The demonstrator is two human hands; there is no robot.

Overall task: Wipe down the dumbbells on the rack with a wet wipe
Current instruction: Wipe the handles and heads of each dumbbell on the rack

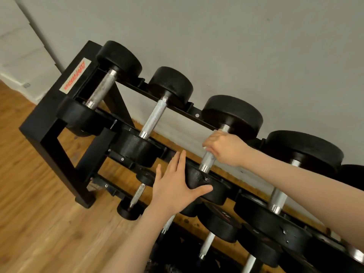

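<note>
Here the right hand [222, 148], right of the frame's centre, is curled around the knurled steel handle [208, 157] of the third dumbbell [232, 115] on the top tier, fingers wrapped over the bar just below its upper black head. Whether a wet wipe lies under those fingers cannot be told; a pale sliver shows at the fingertips but is too small to read. The left hand [175, 186], at lower centre, is spread wide with straight fingers, its palm flat against the near black head [202, 182] of that same dumbbell and its thumb lying along the head's lower edge. Both bare forearms come in from the bottom and right edges of the frame.

Around them, the black rack [51, 131] runs diagonally from the upper left to the lower right. Its top tier carries a row of black round-headed dumbbells with silver handles: one at the upper left [102, 89], a second beside it [153, 117], the gripped one, and another to the right [279, 196]. Smaller dumbbells [137, 196] sit on the tier below, toward the bottom of the frame. A white label with red lettering [75, 78] is fixed on the rack's end frame at the upper left. Behind the rack is a pale grey wall [236, 36]; a wooden floor [39, 213] fills the lower left.
</note>
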